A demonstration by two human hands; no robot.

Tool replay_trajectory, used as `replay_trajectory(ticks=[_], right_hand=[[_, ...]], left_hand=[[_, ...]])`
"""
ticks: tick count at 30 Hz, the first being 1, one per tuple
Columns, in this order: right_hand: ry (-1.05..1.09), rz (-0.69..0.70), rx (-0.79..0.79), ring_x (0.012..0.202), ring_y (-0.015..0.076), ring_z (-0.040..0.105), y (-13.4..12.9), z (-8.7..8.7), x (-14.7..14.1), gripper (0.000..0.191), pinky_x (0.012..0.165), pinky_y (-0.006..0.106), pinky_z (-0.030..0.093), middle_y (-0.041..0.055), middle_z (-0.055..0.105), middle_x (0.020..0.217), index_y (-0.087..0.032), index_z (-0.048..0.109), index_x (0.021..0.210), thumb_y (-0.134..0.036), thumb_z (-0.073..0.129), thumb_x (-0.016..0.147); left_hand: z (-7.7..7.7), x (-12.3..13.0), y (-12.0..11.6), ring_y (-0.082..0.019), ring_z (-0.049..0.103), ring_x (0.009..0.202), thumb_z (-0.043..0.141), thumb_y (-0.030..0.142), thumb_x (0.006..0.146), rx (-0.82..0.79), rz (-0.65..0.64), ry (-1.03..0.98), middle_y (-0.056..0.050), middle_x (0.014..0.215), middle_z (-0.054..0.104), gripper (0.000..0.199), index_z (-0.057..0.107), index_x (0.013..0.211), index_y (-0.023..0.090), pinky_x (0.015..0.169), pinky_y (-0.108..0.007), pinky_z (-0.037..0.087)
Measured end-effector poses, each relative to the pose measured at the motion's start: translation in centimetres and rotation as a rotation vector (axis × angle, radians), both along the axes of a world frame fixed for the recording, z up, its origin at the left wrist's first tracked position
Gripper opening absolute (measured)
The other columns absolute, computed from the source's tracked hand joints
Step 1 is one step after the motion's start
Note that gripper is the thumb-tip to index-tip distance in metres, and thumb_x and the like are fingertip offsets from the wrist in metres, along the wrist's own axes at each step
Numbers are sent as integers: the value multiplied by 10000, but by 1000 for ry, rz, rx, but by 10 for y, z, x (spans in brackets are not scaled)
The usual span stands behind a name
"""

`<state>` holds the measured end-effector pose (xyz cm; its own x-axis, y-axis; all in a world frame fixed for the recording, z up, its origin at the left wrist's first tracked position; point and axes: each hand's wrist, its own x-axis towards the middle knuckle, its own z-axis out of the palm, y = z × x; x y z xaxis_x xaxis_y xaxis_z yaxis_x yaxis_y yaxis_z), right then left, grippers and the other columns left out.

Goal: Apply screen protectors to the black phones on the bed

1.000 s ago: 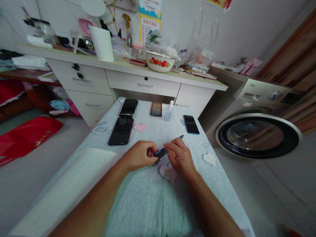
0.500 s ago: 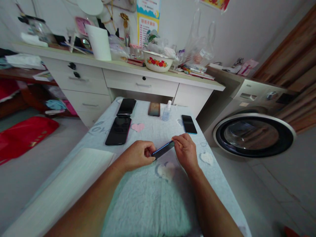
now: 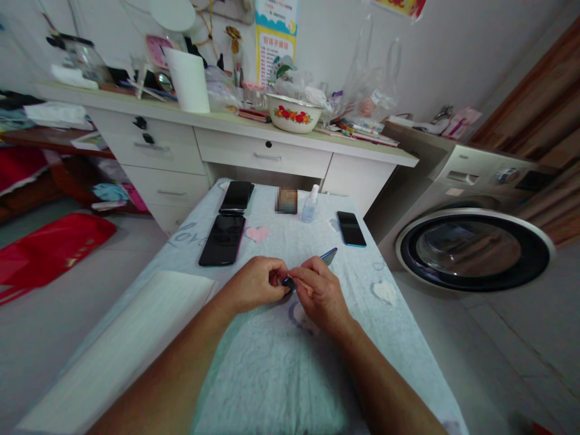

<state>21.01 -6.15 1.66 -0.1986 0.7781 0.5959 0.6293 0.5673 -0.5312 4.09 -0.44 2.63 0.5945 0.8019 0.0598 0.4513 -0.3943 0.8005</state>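
Note:
A dark phone with a blue edge (image 3: 329, 256) is held tilted over the cloth-covered table. My left hand (image 3: 261, 281) is closed on its near-left end. My right hand (image 3: 318, 293) is closed in a pinch at the same end, beside my left fingertips, and covers the phone's middle; anything in that pinch is too small to name. Two dark phones lie to the left, one (image 3: 222, 240) in front of the other (image 3: 237, 197). Another phone with a blue edge (image 3: 351, 229) lies on the right. A clear spray bottle (image 3: 310, 206) stands beside a blurred brown item (image 3: 287, 200).
A pale sheet (image 3: 122, 344) lies on the table's left side. Behind the table is a white drawer desk (image 3: 267, 144) with a flowered bowl (image 3: 294, 115) and a paper roll (image 3: 187, 81). A washing machine (image 3: 471, 181) stands at the right.
My right hand has moved left along the phone, from its far end to near my left hand. The view has shifted slightly, while my left hand keeps its hold.

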Motion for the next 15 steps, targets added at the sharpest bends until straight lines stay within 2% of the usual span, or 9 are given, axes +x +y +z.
replay_trajectory(ticks=[7,15], right_hand=[[-57,60,38,745,124,528,-2,-1,-3,331,636,230,465,21,507,854,-270,642,1094,-106,487,851],[-57,-47,20,729,127,538,4,0,12,255,633,235,459,36,524,854,-220,670,1010,-123,490,859]], left_hand=[[1,0,1,-88,475,546,568,173,629,14,-3,6,48,569,534,63,618,664,155,513,-204,320],[-3,1,0,-88,475,525,610,245,668,-45,3,-20,53,557,528,94,610,714,162,498,-202,322]])
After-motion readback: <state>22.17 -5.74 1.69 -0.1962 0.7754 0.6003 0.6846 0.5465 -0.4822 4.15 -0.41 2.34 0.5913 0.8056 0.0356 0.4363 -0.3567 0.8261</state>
